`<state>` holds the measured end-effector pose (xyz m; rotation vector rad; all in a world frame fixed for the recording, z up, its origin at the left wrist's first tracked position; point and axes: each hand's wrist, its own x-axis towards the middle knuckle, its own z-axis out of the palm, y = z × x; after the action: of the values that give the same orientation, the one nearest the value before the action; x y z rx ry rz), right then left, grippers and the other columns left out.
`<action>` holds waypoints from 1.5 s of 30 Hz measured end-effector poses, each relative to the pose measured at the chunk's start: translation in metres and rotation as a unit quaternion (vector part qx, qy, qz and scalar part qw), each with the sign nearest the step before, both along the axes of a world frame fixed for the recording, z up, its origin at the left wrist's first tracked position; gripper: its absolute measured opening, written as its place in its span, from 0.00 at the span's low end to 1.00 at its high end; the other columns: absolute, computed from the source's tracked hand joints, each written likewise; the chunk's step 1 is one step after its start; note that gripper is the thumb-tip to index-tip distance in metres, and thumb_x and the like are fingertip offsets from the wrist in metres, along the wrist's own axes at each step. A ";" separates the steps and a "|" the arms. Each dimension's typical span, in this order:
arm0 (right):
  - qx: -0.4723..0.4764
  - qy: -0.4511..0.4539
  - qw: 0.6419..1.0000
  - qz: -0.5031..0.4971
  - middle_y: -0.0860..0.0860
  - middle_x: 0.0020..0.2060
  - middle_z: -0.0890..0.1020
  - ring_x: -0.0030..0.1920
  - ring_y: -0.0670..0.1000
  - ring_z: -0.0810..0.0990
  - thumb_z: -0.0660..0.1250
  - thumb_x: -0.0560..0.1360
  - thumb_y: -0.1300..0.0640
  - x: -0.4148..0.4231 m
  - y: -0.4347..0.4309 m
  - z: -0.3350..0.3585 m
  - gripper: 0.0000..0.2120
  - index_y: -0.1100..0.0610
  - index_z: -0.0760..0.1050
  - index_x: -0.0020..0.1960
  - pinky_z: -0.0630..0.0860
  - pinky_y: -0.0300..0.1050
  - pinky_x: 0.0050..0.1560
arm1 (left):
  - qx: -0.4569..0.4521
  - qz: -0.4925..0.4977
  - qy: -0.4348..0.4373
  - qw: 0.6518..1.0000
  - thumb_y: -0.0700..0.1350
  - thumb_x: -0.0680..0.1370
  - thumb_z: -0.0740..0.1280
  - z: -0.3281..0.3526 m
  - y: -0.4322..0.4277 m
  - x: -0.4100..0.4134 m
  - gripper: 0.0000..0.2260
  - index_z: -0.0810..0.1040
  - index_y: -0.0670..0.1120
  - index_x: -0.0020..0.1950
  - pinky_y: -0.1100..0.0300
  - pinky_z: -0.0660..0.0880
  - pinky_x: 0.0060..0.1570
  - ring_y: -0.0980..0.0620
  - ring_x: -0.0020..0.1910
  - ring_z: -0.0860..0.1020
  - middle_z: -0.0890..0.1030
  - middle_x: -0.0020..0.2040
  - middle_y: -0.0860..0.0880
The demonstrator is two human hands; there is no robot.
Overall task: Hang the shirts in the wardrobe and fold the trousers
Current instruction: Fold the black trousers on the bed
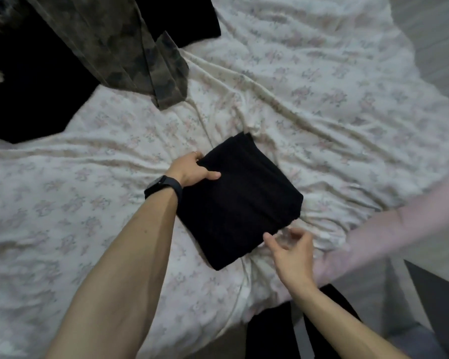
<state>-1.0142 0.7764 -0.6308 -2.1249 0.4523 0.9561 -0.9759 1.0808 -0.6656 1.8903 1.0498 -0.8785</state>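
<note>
Black fabric trousers (240, 200), folded to a compact thick rectangle w/ layers stacked at one edge, lay on wrinkled white floral-print bed sheet (322, 86). Left hand (192, 169) gripped the bundle's edge: thumb on top, fingers curled under. Right hand (293, 252) loose & spread, holding nothing, fingertips just beside the opp. corner; blurred, contact unclear. Trousers sat btwn both sets of fingers. Camouflage-print cloth garment (130, 53) lay well beyond left fingers. Black wrist band (163, 186) on left arm.
</note>
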 end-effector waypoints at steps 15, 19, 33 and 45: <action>0.088 -0.078 0.983 0.138 0.45 0.56 0.80 0.56 0.48 0.81 0.74 0.74 0.51 0.131 0.061 0.022 0.27 0.40 0.70 0.70 0.80 0.54 0.58 | -0.242 0.374 -0.121 0.887 0.39 0.76 0.75 0.062 -0.017 -0.115 0.32 0.67 0.55 0.75 0.48 0.79 0.58 0.43 0.56 0.84 0.83 0.62 0.46; 0.063 -0.078 0.956 0.275 0.43 0.60 0.79 0.61 0.48 0.78 0.72 0.76 0.56 0.155 0.079 0.011 0.31 0.39 0.67 0.75 0.75 0.46 0.62 | -0.266 0.447 -0.121 0.845 0.39 0.76 0.75 0.037 -0.060 -0.141 0.35 0.63 0.58 0.78 0.49 0.80 0.55 0.46 0.55 0.85 0.85 0.59 0.50; 0.069 -0.015 0.913 0.402 0.45 0.59 0.78 0.59 0.49 0.79 0.71 0.71 0.69 0.157 0.056 0.004 0.52 0.26 0.51 0.76 0.78 0.56 0.62 | -0.261 0.516 -0.198 0.791 0.25 0.75 0.68 0.009 -0.079 -0.140 0.42 0.62 0.59 0.80 0.60 0.82 0.44 0.52 0.59 0.80 0.78 0.67 0.51; 0.194 -0.017 0.858 0.475 0.47 0.59 0.76 0.52 0.54 0.85 0.71 0.73 0.71 0.159 0.058 0.119 0.49 0.26 0.57 0.75 0.84 0.57 0.50 | -0.099 0.529 -0.269 0.799 0.29 0.73 0.74 0.170 -0.132 -0.177 0.45 0.58 0.62 0.79 0.56 0.80 0.52 0.47 0.55 0.83 0.83 0.55 0.41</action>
<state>-0.8551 0.8343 -0.5116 -1.9307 -0.8504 1.3711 -1.1528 0.9486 -0.4954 0.9659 1.3109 0.2050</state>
